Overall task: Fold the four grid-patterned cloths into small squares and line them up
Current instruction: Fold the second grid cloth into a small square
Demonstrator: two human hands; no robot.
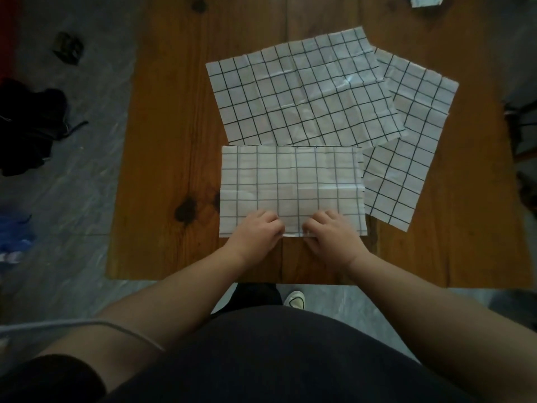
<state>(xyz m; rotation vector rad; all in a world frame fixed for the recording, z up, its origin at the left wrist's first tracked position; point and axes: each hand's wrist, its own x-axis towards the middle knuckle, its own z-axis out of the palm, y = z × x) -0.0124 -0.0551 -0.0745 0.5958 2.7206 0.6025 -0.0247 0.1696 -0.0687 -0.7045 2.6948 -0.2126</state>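
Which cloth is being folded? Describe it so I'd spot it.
Find the near edge of the wooden table. There the left hand and right hand hold the folded cloth. Unlike its open, tilted neighbours, it sits square, with fainter lines.

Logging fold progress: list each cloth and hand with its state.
near cloth: folded into a rectangle, near edge gripped by both hands.
large cloth: unfolded, flat, creased, overlapping the right cloth.
right cloth: unfolded, flat, partly under the large cloth.
left hand: pinches near cloth's edge.
right hand: pinches near cloth's edge.
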